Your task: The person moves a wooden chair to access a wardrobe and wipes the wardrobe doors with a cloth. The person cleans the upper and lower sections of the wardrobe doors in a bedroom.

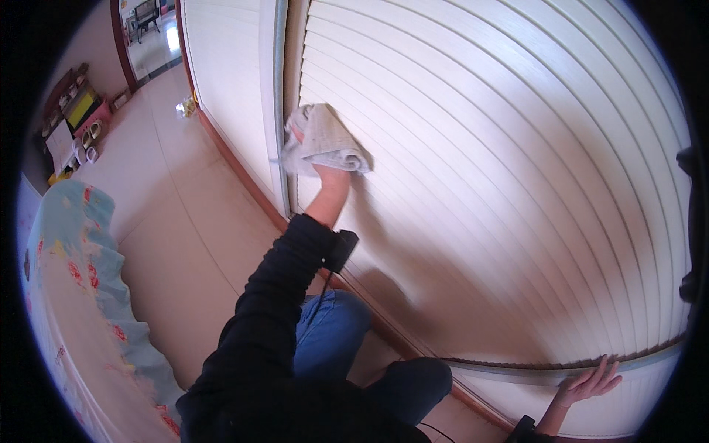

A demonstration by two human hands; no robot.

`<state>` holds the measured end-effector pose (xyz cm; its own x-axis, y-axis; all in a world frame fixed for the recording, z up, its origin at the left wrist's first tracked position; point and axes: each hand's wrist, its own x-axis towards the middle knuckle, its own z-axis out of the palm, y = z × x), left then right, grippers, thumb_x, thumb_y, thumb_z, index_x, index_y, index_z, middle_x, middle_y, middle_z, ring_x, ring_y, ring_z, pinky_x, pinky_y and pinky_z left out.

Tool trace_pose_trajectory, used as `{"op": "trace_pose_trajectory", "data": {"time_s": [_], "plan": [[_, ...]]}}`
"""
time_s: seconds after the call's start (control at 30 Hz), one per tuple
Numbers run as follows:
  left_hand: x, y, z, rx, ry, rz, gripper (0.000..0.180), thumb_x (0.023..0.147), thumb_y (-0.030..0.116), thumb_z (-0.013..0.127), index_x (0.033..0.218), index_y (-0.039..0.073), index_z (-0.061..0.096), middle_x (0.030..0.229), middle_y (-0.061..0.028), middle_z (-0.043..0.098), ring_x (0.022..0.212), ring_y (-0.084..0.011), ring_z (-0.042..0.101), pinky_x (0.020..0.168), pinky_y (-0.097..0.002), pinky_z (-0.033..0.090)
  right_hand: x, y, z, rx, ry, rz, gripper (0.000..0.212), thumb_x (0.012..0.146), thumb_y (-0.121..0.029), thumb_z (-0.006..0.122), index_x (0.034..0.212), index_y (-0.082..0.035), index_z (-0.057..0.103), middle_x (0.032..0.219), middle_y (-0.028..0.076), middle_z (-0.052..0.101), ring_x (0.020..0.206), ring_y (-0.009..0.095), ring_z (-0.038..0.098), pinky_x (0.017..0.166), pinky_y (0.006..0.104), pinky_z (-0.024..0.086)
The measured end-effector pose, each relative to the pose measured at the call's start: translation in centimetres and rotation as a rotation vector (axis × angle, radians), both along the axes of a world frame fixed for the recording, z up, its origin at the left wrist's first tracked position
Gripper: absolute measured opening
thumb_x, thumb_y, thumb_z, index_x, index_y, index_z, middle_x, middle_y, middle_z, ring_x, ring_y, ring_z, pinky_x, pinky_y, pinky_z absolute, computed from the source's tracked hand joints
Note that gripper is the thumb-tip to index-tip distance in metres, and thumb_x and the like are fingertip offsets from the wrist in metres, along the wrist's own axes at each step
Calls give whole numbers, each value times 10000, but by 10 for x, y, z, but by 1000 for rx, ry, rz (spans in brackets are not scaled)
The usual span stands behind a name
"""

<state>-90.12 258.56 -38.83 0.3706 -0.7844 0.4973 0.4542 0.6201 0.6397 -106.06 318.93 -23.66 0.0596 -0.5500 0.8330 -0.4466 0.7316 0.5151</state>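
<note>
My left hand (334,176) is closed on a greyish-beige cleaning cloth (330,138), bunched and partly folded over the fingers. The cloth presses against the left edge of a white louvered door panel (458,199), beside the upright grey metal strip (278,118). Most of the fingers are hidden in the folds. Far over at the lower right, my right hand (591,384) is open with its fingers apart. It rests at the grey edge strip along the panel's other side and grips nothing.
A bed or table cover with a blue ruffle (103,244) stands at the left. Shoes (90,136) and boxes line the far wall near a doorway (151,37). A black device (340,251) with a cable sits on my left sleeve. A reddish-brown base rail (244,171) runs below the doors.
</note>
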Motion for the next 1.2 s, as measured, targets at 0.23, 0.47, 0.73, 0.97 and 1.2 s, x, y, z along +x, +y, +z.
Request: {"op": "trace_pose_trajectory", "data": {"time_s": [0.23,0.47,0.73,0.97,1.2], "plan": [[-40,191,9,102,-161,-377,571,864,282,487,1345,57,278,1309,-200,326,1208,-315,337,989,-422,287,4,-6,3,-7,3,-14,403,937,-228,277,1138,2,541,1203,154,514,1195,325,396,1052,481,173],[-41,297,-7,-1278,-819,-98,440,846,286,506,1273,234,414,1288,-71,410,1172,-287,384,889,-546,328,5,-6,4,-18,-39,47,412,940,-253,292,1128,-7,563,1235,178,486,1244,350,295,1039,459,182],[-22,239,32,-815,-572,-992,357,809,199,563,1146,309,526,1223,-27,482,1101,-249,479,922,-448,369,2,1,4,59,6,-30,444,945,-281,266,1134,8,544,1180,96,547,1189,306,404,1042,468,192],[20,80,10,-542,-735,75,623,676,145,544,1275,75,386,1380,-236,259,1284,-406,228,1059,-470,167,-2,4,1,54,-23,-11,393,940,-234,294,1117,17,539,1143,87,572,1166,298,444,1047,465,188],[12,-46,-129,431,-21,-366,515,933,373,310,1364,102,236,1342,-83,332,1229,-202,318,1044,-321,246,-6,5,1,42,-1,6,377,935,-213,308,1124,20,537,1137,94,578,1180,292,432,1051,458,173]]}}
